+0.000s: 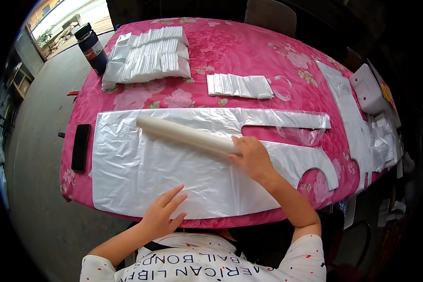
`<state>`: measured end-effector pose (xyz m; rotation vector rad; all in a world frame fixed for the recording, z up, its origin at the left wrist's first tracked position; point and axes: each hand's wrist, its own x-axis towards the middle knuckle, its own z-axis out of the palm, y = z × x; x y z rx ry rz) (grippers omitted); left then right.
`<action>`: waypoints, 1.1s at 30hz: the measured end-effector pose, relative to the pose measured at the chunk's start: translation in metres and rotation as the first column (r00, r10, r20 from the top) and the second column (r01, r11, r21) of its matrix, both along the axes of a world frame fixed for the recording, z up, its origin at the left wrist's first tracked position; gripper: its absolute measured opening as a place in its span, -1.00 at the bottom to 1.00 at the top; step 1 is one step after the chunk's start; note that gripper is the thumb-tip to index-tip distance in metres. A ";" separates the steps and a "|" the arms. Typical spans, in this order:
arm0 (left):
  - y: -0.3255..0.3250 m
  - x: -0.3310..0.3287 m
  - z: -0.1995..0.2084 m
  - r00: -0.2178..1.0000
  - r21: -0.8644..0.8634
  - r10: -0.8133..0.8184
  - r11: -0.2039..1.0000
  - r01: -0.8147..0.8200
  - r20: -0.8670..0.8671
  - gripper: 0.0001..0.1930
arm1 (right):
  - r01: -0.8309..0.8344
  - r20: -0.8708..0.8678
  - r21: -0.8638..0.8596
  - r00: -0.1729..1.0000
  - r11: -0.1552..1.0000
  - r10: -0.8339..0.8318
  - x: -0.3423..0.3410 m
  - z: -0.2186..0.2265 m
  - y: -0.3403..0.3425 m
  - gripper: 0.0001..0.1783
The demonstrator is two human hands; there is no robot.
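Note:
A large white plastic sheet [122, 174], with cut-out curves at its right end like an apron or bag, lies flat across the near part of the table. Over it slants a long pale roller or tube [183, 134], its far end toward the upper left. My right hand [250, 157] is closed round the tube's near right end. My left hand [163, 212] is at the sheet's near edge, fingers apart and holding nothing. It cannot be told whether its fingertips touch the plastic.
The table has a pink flowered cloth [221, 49]. Folded white plastic packets [150, 56] are piled at the far left, with a smaller row [239, 86] mid-table. A dark bottle [91, 49], a black phone [81, 147], more white sheets [345, 108] and a white container [366, 89] lie round the edges.

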<state>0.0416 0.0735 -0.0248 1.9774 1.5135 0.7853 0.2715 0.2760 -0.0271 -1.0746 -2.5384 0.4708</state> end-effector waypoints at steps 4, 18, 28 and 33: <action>0.029 0.025 -0.005 0.988 0.070 0.080 0.995 -0.072 -0.130 -0.27 | -0.190 -0.059 -0.250 0.982 0.949 0.181 0.009 0.001 -0.078 -0.41; 0.059 0.107 -0.010 0.948 0.134 -0.189 0.964 0.229 -0.258 -0.38 | 0.475 -0.027 0.240 0.875 0.846 -0.484 0.245 -0.044 -0.008 -0.60; 0.060 0.121 -0.011 0.925 0.123 -0.220 0.955 0.269 -0.310 -0.40 | 0.689 -0.228 0.358 0.719 0.630 -0.656 0.268 -0.038 -0.014 -0.89; 0.058 0.123 -0.007 0.932 0.122 -0.191 0.964 0.238 -0.310 -0.38 | 0.594 -0.341 0.237 0.792 0.769 -0.506 0.175 0.007 -0.044 -0.86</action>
